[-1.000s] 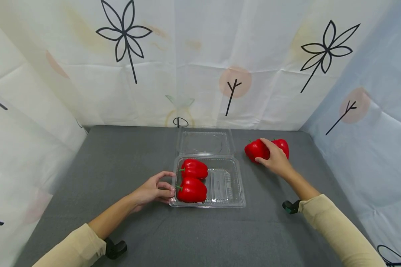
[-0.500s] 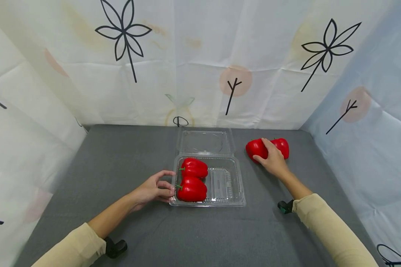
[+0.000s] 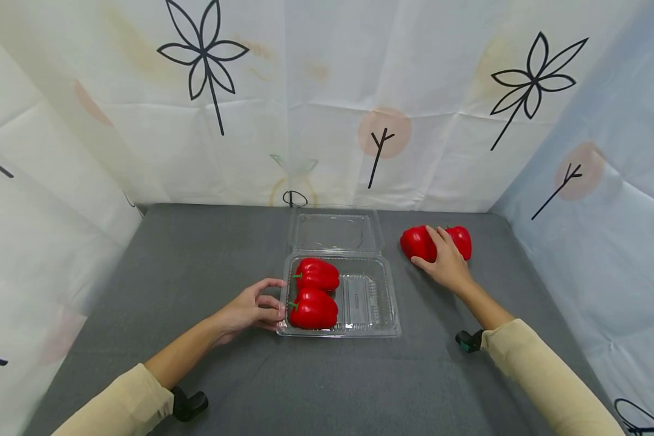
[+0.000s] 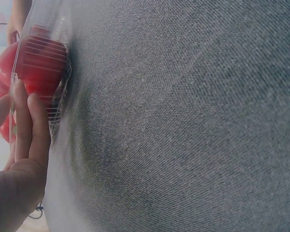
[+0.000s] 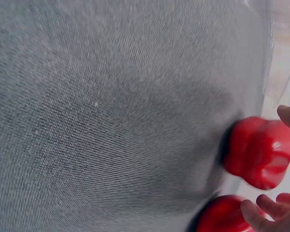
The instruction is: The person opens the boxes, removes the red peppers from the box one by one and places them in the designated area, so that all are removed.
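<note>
In the head view my left hand pinches the left rim of an open clear plastic container. Its thumb and fingers lie on either side of that rim in the left wrist view. Two red bell peppers lie along the container's left side, one farther back and one nearer, stems pointing left. On the cloth to the right, my right hand holds another red bell pepper, thumb in front and fingers over its top. A second loose pepper sits just behind those fingers, partly hidden; the right wrist view shows both.
The clear lid lies folded back behind the container. A grey cloth covers the table. White printed curtains stand along the back and both sides. Dark wrist straps show at both sleeves.
The pepper under my right hand has turned slightly and shifted a little to the right. My right fingers and forearm have moved slightly around it. The left hand and container stay in place.
</note>
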Motion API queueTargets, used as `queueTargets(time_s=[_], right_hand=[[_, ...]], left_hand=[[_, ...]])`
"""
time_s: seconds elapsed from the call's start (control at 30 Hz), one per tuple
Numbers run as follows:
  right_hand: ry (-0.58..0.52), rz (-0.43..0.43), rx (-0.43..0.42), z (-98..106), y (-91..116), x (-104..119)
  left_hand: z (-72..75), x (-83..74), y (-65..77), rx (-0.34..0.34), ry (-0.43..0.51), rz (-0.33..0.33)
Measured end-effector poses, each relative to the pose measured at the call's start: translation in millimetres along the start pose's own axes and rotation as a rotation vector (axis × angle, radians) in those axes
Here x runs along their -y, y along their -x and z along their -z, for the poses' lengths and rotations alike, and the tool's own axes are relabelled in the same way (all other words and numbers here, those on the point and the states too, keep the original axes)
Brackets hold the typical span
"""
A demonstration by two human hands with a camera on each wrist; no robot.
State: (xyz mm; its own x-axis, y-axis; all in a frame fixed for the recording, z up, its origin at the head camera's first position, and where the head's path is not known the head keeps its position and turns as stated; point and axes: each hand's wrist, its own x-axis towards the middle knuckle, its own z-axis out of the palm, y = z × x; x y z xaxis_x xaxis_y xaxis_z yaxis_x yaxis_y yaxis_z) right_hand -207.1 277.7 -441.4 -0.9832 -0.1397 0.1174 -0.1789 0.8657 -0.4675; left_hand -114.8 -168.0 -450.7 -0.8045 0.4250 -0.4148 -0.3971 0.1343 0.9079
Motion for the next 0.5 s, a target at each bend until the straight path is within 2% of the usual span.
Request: queueTargets(time_s=[0.27, 0.5], right_hand=[[-0.009, 0.04, -0.01, 11, 5, 26], [-0.081, 0.15, 0.031, 20, 5, 56]], left_hand=[[0.0, -0.7, 1.0, 0.001, -0.008, -0.004], [-0.7, -1.0, 0.2, -0.008, -0.005, 0.006]])
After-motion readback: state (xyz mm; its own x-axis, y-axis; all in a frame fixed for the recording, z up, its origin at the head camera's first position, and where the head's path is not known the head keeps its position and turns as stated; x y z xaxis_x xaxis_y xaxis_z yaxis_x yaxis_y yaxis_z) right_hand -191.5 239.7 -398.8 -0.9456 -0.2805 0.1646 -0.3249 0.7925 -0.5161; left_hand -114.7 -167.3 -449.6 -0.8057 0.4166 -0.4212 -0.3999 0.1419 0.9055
